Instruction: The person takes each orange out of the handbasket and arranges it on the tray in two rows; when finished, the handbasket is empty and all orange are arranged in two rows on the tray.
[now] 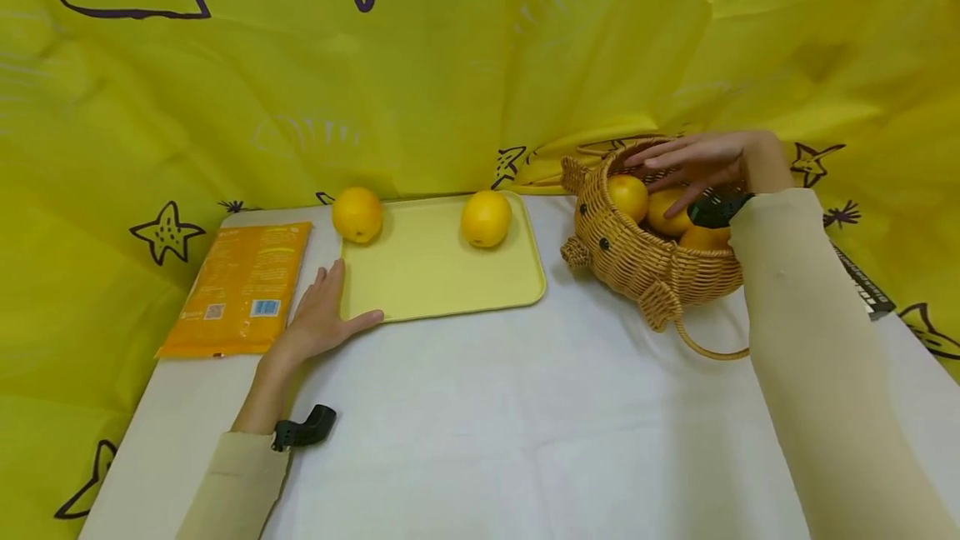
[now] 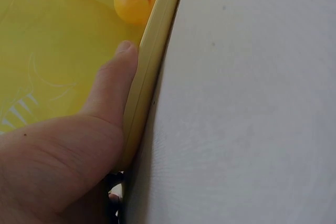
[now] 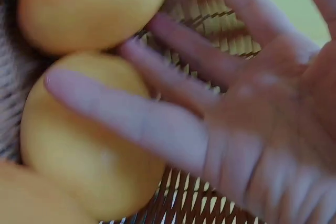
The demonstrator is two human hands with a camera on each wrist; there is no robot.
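Note:
My left hand (image 1: 318, 319) rests at the near-left corner of a pale yellow tray (image 1: 431, 277), fingers straight along its left side and thumb out at the front edge. One orange (image 1: 357, 215) sits at the tray's far-left corner, another orange (image 1: 487, 219) toward its far right. Over the mouth of a wicker basket (image 1: 630, 255) with an animal face, my right hand (image 1: 705, 158) reaches in with spread fingers. Several oranges lie inside. In the right wrist view the thumb overlaps one orange (image 3: 94, 156), while the other fingers extend beside it, not closed round it.
An orange packet (image 1: 236, 290) lies left of the tray on the white tabletop (image 1: 480, 407). The basket's handle (image 1: 708, 350) loops down toward the front. Behind stands a yellow patterned cloth (image 1: 450, 65). A black printed object (image 1: 862, 282) lies right of the basket, partly behind my sleeve.

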